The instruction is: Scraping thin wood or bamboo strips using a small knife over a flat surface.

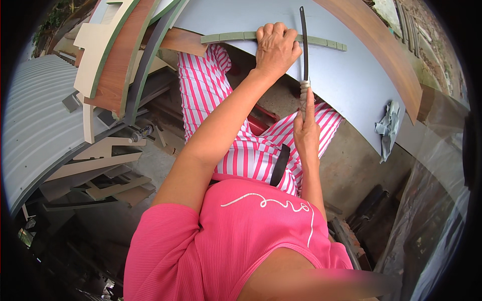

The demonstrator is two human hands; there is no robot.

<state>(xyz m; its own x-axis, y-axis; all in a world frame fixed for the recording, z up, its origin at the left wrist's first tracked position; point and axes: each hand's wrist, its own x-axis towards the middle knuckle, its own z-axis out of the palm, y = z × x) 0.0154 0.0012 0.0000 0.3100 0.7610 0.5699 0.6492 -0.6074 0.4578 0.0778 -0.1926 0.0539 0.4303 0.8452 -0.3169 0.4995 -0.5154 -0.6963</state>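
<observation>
A long, narrow green strip [223,37], marked off by cross lines into short segments, lies across the far part of a pale blue-grey board [351,83]. My left hand [276,50] is closed over the strip and presses it to the board. In my right hand [308,125] is a hacksaw blade [304,45], thin and dark with a hole at its tip. Pale wrapping covers its grip, and my index finger stretches along it. The blade points away from me and crosses the strip just right of my left hand. Whether its edge has cut into the strip I cannot tell.
A crumpled grey-blue cloth [388,128] hangs at the board's right side. Along the far right curves a brown wood-look panel [376,50]. Cut boards [113,75] stack up at the left, above a spray can [141,133] and loose offcuts [108,163]. Clear plastic sheeting [427,200] stands right.
</observation>
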